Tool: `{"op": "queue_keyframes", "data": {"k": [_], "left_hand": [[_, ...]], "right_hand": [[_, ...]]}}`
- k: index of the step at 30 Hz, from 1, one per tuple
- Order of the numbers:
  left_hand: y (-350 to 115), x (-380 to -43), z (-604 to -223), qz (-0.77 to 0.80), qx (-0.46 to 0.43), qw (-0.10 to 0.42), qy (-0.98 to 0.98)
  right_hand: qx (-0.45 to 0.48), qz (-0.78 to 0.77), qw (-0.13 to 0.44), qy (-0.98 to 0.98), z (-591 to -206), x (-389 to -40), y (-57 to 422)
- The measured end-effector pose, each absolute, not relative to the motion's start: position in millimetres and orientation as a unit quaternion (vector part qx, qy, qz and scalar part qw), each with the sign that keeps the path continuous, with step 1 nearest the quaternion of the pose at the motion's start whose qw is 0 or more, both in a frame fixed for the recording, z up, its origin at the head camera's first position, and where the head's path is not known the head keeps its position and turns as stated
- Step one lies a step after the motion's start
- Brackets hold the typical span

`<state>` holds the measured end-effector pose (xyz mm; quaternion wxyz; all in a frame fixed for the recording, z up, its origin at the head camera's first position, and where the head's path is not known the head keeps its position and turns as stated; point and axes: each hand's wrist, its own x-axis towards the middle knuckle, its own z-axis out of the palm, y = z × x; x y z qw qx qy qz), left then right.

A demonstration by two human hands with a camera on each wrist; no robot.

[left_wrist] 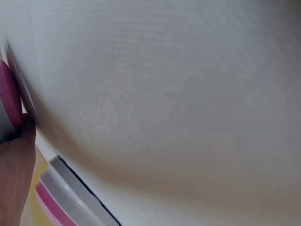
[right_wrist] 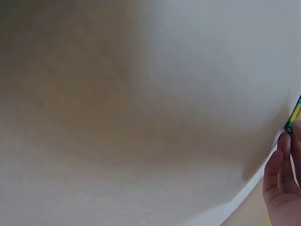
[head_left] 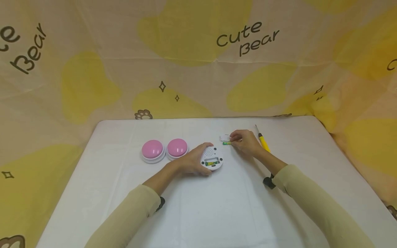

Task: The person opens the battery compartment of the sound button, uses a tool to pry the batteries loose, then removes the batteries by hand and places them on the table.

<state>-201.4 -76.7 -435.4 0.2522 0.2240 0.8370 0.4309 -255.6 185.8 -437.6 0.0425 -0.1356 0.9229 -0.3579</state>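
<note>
My left hand [head_left: 194,160] grips a round white push button [head_left: 218,166] by its rim, its underside turned up. The open battery compartment shows one green-and-yellow battery [head_left: 212,163] along its lower side. In the left wrist view, the held button's pink dome [left_wrist: 9,96] faces the table beside a fingertip. At the right, my right hand [head_left: 246,142] pinches the end of a second battery [head_left: 226,143], its fingertips covering that end. The right wrist view shows this battery [right_wrist: 294,115] at the frame's edge. A small white cover [head_left: 224,137] lies just behind it.
Two more pink-domed buttons, one at the left [head_left: 152,150] and one nearer [head_left: 177,148], stand dome up beside my left hand. A screwdriver with a yellow handle [head_left: 264,143] lies behind my right wrist. The white table [head_left: 217,213] ends at a patterned cloth [head_left: 192,69].
</note>
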Motion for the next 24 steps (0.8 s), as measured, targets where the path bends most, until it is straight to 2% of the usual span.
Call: {"op": "queue_keyframes", "data": {"k": [24], "left_hand": [[-76.5,-202.2,-436.1,0.418,0.223,0.249,0.845]], "right_hand": [[-0.187,-0.361,0.012,0.914,-425.6,-241.8,184.9]]}}
